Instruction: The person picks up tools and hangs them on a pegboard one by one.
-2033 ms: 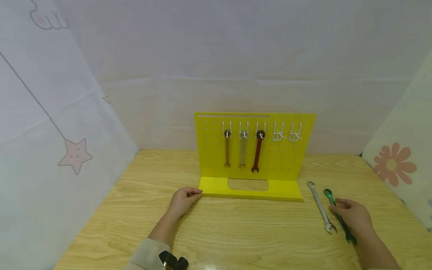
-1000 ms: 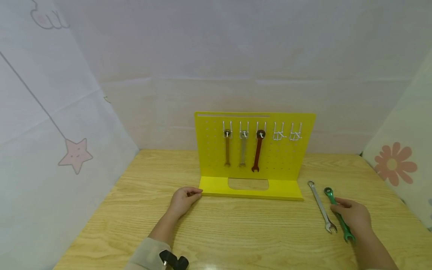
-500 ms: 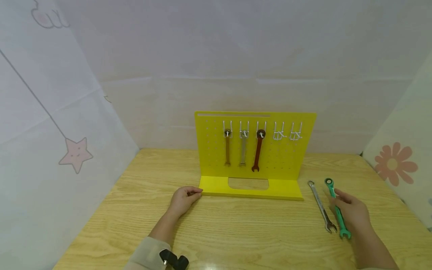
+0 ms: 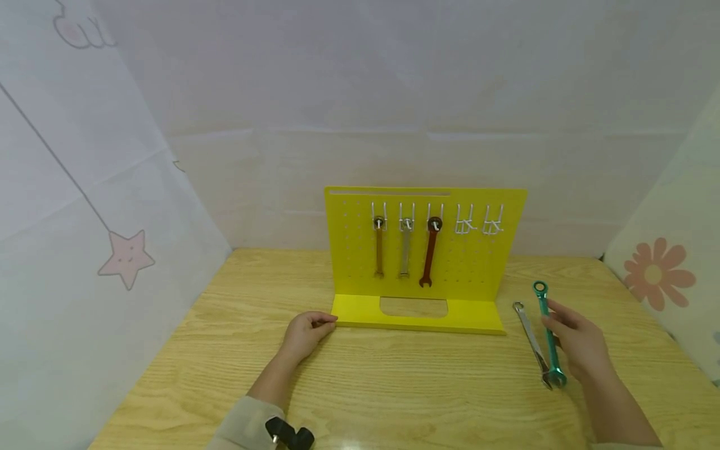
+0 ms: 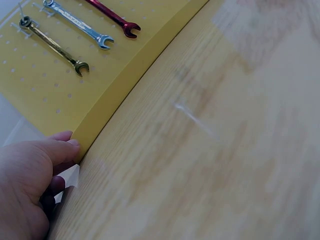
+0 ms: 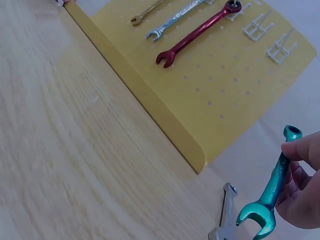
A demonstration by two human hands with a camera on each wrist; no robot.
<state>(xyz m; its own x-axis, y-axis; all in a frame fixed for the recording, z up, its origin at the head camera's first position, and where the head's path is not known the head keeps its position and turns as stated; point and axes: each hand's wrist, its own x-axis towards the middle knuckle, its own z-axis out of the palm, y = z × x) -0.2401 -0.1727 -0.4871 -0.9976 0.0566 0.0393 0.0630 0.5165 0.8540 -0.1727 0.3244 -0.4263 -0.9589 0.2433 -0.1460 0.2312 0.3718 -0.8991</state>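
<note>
My right hand (image 4: 583, 344) pinches a green combination wrench (image 6: 274, 186) by its handle, ring end up and open jaw end down. A silver wrench (image 4: 529, 331) lies on the table just left of it; the green one's lower end overlaps it in the head view. My left hand (image 4: 304, 336) holds the front left corner of a yellow pegboard stand (image 4: 472, 265) between thumb and fingers. From its hooks hang a gold wrench (image 5: 52, 45), another silver wrench (image 5: 80, 24) and a red wrench (image 6: 197, 36).
Two white wire hooks (image 6: 257, 29) at the board's right carry nothing. The stand's base (image 4: 360, 307) has a cut-out in the middle. Wood-grain table (image 4: 422, 387) surrounds it, with a pale printed cloth (image 4: 394, 81) behind and on both sides.
My right hand has lifted the green wrench off the table, moving it up and left towards the silver wrench. The left hand has stayed at the stand's corner.
</note>
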